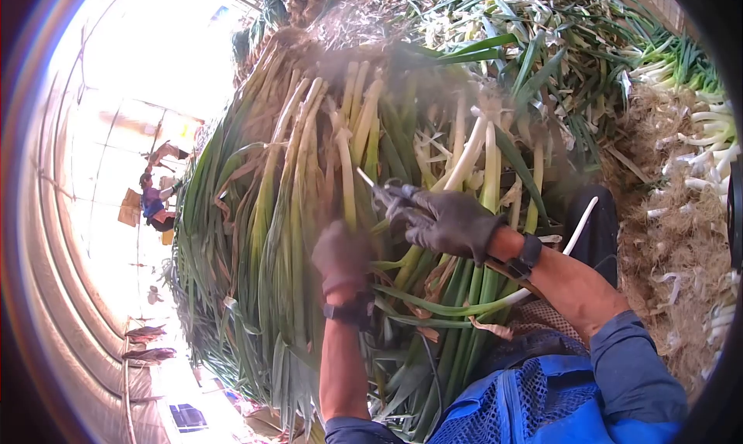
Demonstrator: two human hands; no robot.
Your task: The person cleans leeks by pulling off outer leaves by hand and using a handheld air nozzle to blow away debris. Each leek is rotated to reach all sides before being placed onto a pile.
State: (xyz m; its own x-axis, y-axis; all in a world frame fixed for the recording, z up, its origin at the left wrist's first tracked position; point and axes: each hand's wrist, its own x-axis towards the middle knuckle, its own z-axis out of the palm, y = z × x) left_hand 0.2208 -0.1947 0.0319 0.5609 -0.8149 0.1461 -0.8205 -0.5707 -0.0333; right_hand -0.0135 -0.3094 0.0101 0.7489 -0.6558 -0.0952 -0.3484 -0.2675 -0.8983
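Observation:
A big heap of long green onions lies in front of me, white stems toward the top and right, leaves hanging down and left. My right hand, in a dark glove, is closed over the middle of the heap. A thin thing with a pale tip sticks out from its fingers; its kind I cannot tell. My left hand, also gloved, is over the leaves just left of it, smeared by motion. A single green onion lies across my lap below my right forearm, its white stem pointing up and right.
Loose trimmed leaves pile up at the top. Along the right side run cut roots and peeled white green onions. A person is beside cardboard boxes far left, near a pale plastic wall.

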